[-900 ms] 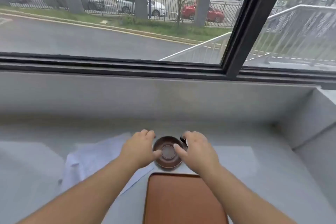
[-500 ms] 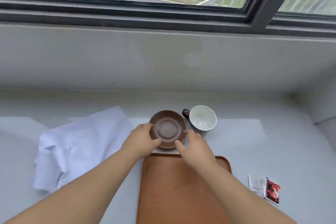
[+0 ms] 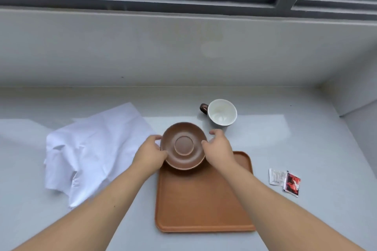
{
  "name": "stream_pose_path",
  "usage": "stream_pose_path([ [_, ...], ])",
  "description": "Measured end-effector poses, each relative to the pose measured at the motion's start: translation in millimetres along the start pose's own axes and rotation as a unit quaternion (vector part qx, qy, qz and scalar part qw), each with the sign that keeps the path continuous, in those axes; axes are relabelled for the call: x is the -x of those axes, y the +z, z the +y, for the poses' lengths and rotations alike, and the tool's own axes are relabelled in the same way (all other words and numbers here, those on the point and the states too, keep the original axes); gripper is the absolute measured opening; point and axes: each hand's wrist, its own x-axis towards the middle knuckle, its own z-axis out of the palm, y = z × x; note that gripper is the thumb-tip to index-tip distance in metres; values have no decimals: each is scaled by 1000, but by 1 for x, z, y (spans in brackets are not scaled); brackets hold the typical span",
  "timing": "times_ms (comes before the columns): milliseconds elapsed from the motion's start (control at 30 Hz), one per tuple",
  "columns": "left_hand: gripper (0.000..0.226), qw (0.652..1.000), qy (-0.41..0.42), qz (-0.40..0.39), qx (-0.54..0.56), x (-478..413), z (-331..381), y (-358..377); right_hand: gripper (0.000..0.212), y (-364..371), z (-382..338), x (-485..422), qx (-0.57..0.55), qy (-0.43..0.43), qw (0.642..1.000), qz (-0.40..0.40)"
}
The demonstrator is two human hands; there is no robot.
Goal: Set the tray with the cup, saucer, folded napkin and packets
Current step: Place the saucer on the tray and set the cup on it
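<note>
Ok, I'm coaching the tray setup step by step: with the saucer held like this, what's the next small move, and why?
Probably lower the saucer onto the far end of the tray. The left hand and right hand hold its rim over the tray's far edge; the tray is otherwise bare, and the cup waits behind on the counter.

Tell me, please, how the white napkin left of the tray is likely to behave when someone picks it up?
The napkin lies crumpled and creased on the counter, so it is probably floppy and will drape. It looks thin, so likely very light. It is unfolded, so it would probably need both hands to fold.
</note>
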Motion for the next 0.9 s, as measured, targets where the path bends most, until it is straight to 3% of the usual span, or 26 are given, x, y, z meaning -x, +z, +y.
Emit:
stream_pose_path([
  [133, 15, 994, -28, -63, 80, 39, -21, 15, 7, -13, 20, 34, 22, 31, 999, -21],
  [233, 4, 992, -18, -100, 75, 62, -29, 24, 7, -21, 36, 63, 20, 45, 999, -18],
  [367, 10, 990, 9, -136, 38, 75, -30, 29, 13, -31, 54, 94, 32, 60, 998, 18],
  [567, 17, 989, 45, -133, -47, 75, -26, 36, 14, -38, 72, 101, 25, 59, 998, 9],
  [900, 24, 992, 3, -111, -67, 58, -32, 49, 17, -30, 85, 53, 84, 19, 995, -59],
])
